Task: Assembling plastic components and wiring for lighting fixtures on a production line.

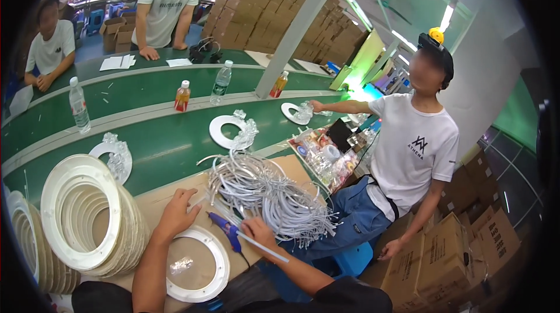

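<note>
My left hand (179, 212) hovers over the cardboard sheet with its fingers apart and nothing visible in them. To its right, my right hand (258, 232) has its fingers closed around a long pale translucent stick (275, 254). A blue glue gun (227, 230) lies between my hands, its dark cord trailing toward me. Beneath my forearms is a flat white ring (223, 269) with a small clear, shiny piece (181, 264) inside its opening. Just beyond my right hand spreads a tangled heap of white-grey cables (274, 193).
Tall stacks of white rings (87, 214) stand at the left. A green conveyor (163, 167) carries rings with clear plastic clusters (245, 134) past the cardboard. A co-worker (414, 132) at the right reaches toward one. Bottles (221, 82) line the divider; cartons (431, 254) sit at lower right.
</note>
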A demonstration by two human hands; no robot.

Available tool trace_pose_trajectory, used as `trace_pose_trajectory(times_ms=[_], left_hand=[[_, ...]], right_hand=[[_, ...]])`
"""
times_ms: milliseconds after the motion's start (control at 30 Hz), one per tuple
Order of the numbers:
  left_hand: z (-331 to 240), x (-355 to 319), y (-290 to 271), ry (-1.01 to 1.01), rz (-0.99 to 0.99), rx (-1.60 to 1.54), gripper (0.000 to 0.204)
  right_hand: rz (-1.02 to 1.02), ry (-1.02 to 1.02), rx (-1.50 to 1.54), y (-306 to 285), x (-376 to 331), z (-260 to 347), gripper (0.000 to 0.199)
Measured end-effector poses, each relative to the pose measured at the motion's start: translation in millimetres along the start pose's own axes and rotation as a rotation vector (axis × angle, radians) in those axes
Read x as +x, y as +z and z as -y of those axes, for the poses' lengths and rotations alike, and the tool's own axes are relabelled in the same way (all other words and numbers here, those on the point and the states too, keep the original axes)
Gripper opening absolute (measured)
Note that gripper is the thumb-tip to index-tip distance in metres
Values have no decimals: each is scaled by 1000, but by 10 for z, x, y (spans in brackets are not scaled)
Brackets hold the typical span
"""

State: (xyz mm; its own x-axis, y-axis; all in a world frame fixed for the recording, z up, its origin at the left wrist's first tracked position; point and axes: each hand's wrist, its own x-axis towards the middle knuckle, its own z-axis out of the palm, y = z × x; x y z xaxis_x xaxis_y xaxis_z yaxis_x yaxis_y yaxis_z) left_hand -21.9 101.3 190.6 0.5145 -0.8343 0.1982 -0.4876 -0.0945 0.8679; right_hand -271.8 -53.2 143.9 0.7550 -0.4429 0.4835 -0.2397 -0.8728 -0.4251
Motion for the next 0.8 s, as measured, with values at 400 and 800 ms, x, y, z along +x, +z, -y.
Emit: trace_pose_trajectory(times_ms=[400,800], left_hand=[[-6,-78,-36,-5,-18,22,45],[-50,-5,-49,-27,19,27,48]], right_hand=[[100,-211,-91,-132,9,156,22],[82,-24,-146,-546,-476,199,22]])
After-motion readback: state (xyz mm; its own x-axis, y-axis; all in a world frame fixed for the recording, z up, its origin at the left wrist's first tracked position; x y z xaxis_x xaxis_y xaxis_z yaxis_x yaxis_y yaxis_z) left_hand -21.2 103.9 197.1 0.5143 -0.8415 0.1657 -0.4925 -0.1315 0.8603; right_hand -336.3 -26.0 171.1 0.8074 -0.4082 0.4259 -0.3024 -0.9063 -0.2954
